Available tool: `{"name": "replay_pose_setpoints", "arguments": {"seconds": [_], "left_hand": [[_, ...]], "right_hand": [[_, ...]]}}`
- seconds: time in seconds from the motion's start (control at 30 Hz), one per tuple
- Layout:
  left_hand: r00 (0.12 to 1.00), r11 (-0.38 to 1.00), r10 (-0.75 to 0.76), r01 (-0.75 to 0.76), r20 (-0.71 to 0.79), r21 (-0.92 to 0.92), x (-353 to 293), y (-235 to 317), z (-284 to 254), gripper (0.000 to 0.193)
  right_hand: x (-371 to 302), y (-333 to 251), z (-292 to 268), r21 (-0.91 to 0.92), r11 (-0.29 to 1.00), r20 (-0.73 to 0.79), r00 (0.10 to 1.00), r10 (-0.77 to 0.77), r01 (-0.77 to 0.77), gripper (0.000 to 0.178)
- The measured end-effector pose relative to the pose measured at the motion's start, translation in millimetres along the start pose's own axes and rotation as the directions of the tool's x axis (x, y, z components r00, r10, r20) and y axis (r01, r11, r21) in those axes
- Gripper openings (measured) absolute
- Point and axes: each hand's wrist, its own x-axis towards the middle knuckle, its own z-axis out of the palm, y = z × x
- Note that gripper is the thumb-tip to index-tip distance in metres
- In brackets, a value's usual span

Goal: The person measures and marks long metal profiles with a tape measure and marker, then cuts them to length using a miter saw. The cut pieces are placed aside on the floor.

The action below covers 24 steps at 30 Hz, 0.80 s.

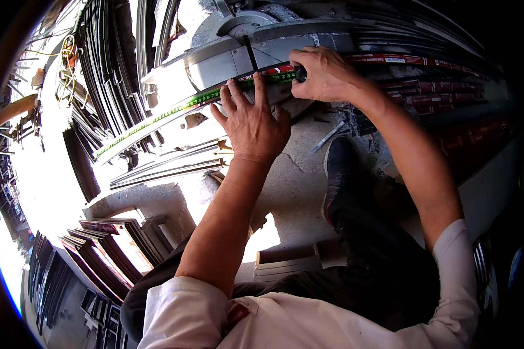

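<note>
Keep the green tape [195, 100] flat beneath the spread-fingered left hand [252, 131], right hand [327, 74] pinching a dark piece [300, 73]

The measuring strip [201, 99] runs crosswise before the machine bed [215, 63], on the person's side of it, with the left hand [251, 125] on its middle stretch and the right hand [323, 72] at its right end. Bars [428, 87] lie to the right of the bed; further bars [108, 64] stand off to its left, and stacked profiles [102, 256] sit at lower left. On the floor [294, 160], a pen [328, 137] lies just ahead of the right shoe [339, 168], and a box [288, 267] sits between the legs.
</note>
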Motion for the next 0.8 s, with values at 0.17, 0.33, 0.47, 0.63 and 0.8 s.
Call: {"name": "replay_pose_setpoints", "arguments": {"seconds": [0.17,0.33,0.47,0.63,0.8], "left_hand": [[0.998,1.000,0.009,-0.009,-0.062,-0.007,2.1,-9.4,-4.4,0.072],[0.995,0.997,0.020,-0.027,-0.094,-0.071,2.3,-13.5,-10.3,0.058],[0.996,0.985,0.019,-0.034,-0.088,-0.171,2.2,-36.0,-13.8,0.053],[0.980,0.992,-0.056,0.032,-0.192,-0.126,16.3,-96.5,-12.6,0.046],[0.965,0.962,-0.261,0.262,0.025,-0.079,33.0,-172.6,-22.3,0.064]], "right_hand": [[3.5,-2.1,-5.6,0.013,1.000,0.068,0.997,0.020,-0.021,0.042],[4.1,0.0,-10.0,-0.028,0.998,0.093,0.994,0.059,-0.057,0.040],[4.4,-0.9,-9.8,-0.016,0.999,0.092,0.995,0.037,-0.036,0.041],[5.4,1.6,-10.8,-0.011,0.999,0.092,0.995,0.034,-0.033,0.041],[3.1,0.8,-10.8,-0.006,0.999,0.090,0.995,0.041,-0.041,0.040]]}}
